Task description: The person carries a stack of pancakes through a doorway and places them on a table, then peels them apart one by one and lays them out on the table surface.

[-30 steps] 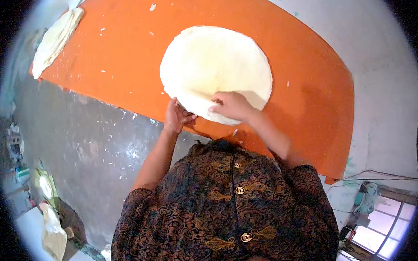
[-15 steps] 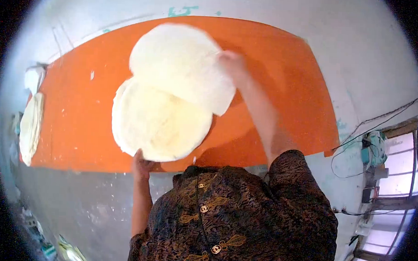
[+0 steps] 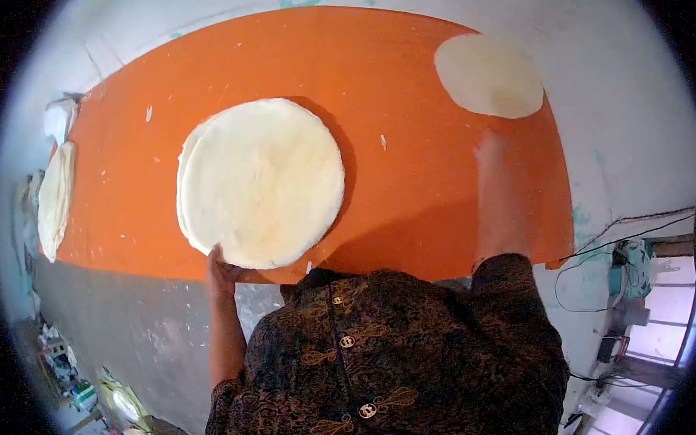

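A stack of thin, pale round flatbreads (image 3: 261, 180) lies on the orange tabletop, its layers slightly offset at the left rim. My left hand (image 3: 222, 271) grips the near edge of the stack, with the thumb on top and the fingers beneath, mostly hidden. At the far right corner a single flatbread (image 3: 491, 75) lies flat. My right hand (image 3: 490, 149), smeared by motion, is just on the near side of that single flatbread, apart from the stack.
The orange tabletop (image 3: 395, 188) carries small pale scraps. At its left end lies another flattened pile of pale sheets (image 3: 55, 199), with a white bundle (image 3: 60, 119) behind it. A pale wall borders the far side. Cables and a teal device (image 3: 636, 267) hang at the right.
My right hand has moved right, away from the stack. The upper flatbread has left the stack and now lies at the far right corner. My left hand keeps its grip on the near edge.
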Motion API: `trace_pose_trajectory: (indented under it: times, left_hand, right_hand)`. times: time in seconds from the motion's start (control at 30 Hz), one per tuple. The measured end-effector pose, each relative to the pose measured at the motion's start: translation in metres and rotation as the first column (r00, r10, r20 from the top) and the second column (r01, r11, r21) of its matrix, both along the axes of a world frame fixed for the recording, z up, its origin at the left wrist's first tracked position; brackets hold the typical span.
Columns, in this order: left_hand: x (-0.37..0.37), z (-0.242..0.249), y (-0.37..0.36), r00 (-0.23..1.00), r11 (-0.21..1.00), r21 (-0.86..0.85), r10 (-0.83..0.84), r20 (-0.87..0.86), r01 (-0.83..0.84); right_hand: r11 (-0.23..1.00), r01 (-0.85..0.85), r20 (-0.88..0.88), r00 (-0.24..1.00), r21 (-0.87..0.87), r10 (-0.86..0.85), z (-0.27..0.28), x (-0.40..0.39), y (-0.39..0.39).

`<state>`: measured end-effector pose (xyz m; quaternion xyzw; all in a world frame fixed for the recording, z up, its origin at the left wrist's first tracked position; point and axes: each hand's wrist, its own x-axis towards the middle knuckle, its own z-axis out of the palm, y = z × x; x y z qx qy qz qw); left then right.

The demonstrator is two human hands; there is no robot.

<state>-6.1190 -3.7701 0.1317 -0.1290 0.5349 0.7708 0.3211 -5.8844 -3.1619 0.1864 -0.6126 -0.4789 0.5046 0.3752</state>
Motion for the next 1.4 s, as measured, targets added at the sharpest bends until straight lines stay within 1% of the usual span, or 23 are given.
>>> trace_pose_trajectory:
  times: [0.03,0.07,0.1,0.13,0.17,0.2,0.23,0.27,0.3,0.37,0.47,0.6,0.7,0.93,1.03,1.13,1.17,1.2,1.23,1.3,1.33,1.37,1.4]
  left_hand:
    - [0.001,0.004,0.002,1.0,1.0,-0.005,0.008,-0.002,-0.008]
    - [0.0,-0.001,0.001,1.0,0.998,0.056,0.003,-0.006,-0.003]
    - [-0.001,-0.002,0.0,1.0,0.996,0.085,-0.017,-0.009,0.018]
    - [-0.002,-0.002,0.0,0.999,0.993,0.11,-0.031,-0.009,0.032]
    - [-0.001,-0.003,-0.003,0.999,0.991,0.129,-0.033,-0.009,0.034]
    - [-0.001,-0.007,-0.004,1.0,0.988,0.152,-0.021,0.003,0.02]
    - [0.0,-0.011,-0.006,1.0,0.985,0.172,-0.001,0.016,-0.002]
    - [0.002,-0.012,-0.01,1.0,0.987,0.158,0.016,0.024,-0.019]
    - [0.004,-0.011,-0.014,0.999,0.989,0.145,0.028,0.027,-0.032]
    - [-0.002,-0.02,-0.022,0.998,0.969,0.248,-0.003,0.058,-0.011]
    - [0.001,0.0,-0.02,0.998,0.954,0.301,-0.021,0.051,0.005]
    - [0.005,0.01,-0.018,0.995,0.941,0.324,-0.079,-0.066,0.096]
    - [0.002,0.007,-0.023,0.991,0.939,0.317,-0.128,-0.036,0.132]
    - [0.0,0.004,-0.02,0.995,0.941,0.323,-0.095,-0.024,0.098]
    - [0.0,-0.004,-0.02,0.997,0.939,0.338,-0.071,0.016,0.062]
    - [-0.003,-0.025,-0.02,0.995,0.95,0.313,-0.044,0.087,0.015]
    - [-0.004,-0.03,-0.021,0.994,0.961,0.277,-0.047,0.103,0.017]
    - [-0.006,-0.03,-0.017,0.992,0.969,0.245,-0.06,0.112,0.031]
    - [-0.004,-0.026,-0.009,0.998,0.995,0.1,0.004,0.062,-0.01]
    - [-0.003,-0.012,-0.004,0.996,0.989,0.12,-0.094,0.01,0.092]
    - [-0.014,-0.044,-0.012,0.987,0.982,0.135,-0.144,0.065,0.135]
    - [-0.006,-0.015,-0.006,0.994,0.992,0.066,-0.111,0.023,0.11]
    - [-0.002,-0.013,-0.004,0.998,0.992,0.114,-0.055,0.016,0.053]
  right_hand:
    - [0.964,-0.132,0.15,0.984,0.232,0.099,-0.021,-0.012,-0.019]
    - [0.868,-0.273,0.265,0.949,0.414,0.173,-0.026,-0.034,-0.047]
    - [0.763,-0.423,0.31,0.902,0.489,0.301,-0.016,-0.061,-0.088]
    - [0.64,-0.61,0.358,0.792,0.468,0.494,0.011,-0.089,-0.14]
    - [0.519,-0.746,0.239,0.641,0.418,0.729,0.027,-0.113,-0.193]
    - [0.336,-0.846,0.217,0.45,0.413,0.866,0.048,-0.131,-0.248]
    - [0.174,-0.846,0.419,0.415,0.503,0.807,0.024,-0.143,-0.288]
    - [-0.057,-0.905,0.582,0.221,0.421,0.783,0.044,-0.148,-0.33]
    - [-0.23,-0.929,0.651,0.015,0.29,0.759,0.049,-0.152,-0.361]
    - [-0.369,-0.881,0.818,0.035,0.297,0.574,0.034,-0.154,-0.413]
    - [-0.436,-0.875,0.892,-0.009,0.212,0.452,0.025,-0.159,-0.435]
    - [-0.402,-0.915,0.796,-0.212,0.042,0.567,0.036,-0.156,-0.43]
    - [-0.412,-0.905,0.706,-0.224,0.105,0.672,0.04,-0.164,-0.421]
    - [-0.146,-0.989,0.389,-0.124,0.025,0.913,0.032,-0.168,-0.407]
    - [-0.25,-0.956,0.748,-0.052,0.155,0.662,0.043,-0.165,-0.416]
    - [-0.318,-0.912,0.884,0.091,0.259,0.459,0.036,-0.16,-0.44]
    - [-0.294,-0.928,0.857,0.049,0.229,0.512,0.032,-0.161,-0.442]
    - [-0.263,-0.943,0.828,0.021,0.202,0.56,0.026,-0.164,-0.44]
    - [-0.221,-0.959,0.801,0.01,0.177,0.598,0.027,-0.169,-0.43]
    - [-0.051,-0.981,0.676,0.089,0.185,0.731,0.04,-0.185,-0.393]
    - [0.062,-0.983,0.586,0.152,0.172,0.796,0.058,-0.188,-0.369]
    - [0.191,-0.955,0.395,0.27,0.227,0.878,0.072,-0.184,-0.342]
    - [0.315,-0.912,0.177,0.367,0.263,0.913,0.084,-0.18,-0.316]
